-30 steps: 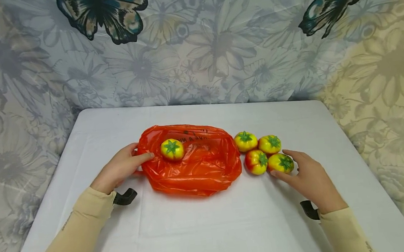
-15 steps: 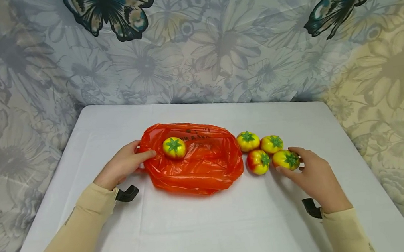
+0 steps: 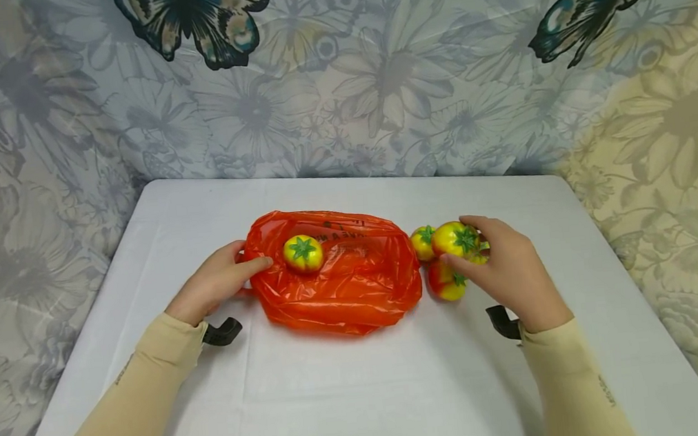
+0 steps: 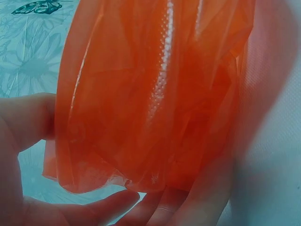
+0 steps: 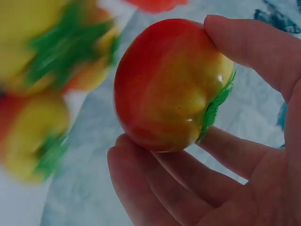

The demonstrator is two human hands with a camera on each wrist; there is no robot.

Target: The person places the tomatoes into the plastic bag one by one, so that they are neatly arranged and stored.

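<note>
My right hand (image 3: 509, 270) grips a red-and-yellow tomato (image 3: 452, 239) with a flat green star-shaped top, raised above the others. In the right wrist view the thumb is on one side of this tomato (image 5: 169, 89) and the fingers on the other. My left hand (image 3: 214, 282) pinches the left edge of an open red plastic bag (image 3: 344, 308), thumb over the rim. Inside the bag, toward its left end, lies one tomato (image 3: 304, 254). Right of the bag sit a tomato (image 3: 424, 243), a redder tomato (image 3: 446, 281), and one mostly hidden behind the held tomato.
A white-covered table (image 3: 365, 396) carries everything. Behind it hangs a floral cloth backdrop (image 3: 376, 105) with butterfly prints. Black curved pieces (image 3: 222, 331) stick out at both wrists.
My right hand has taken hold of the front right tomato, lifted it and moved it left over the others. The left hand keeps its place on the bag; the view has shifted slightly.
</note>
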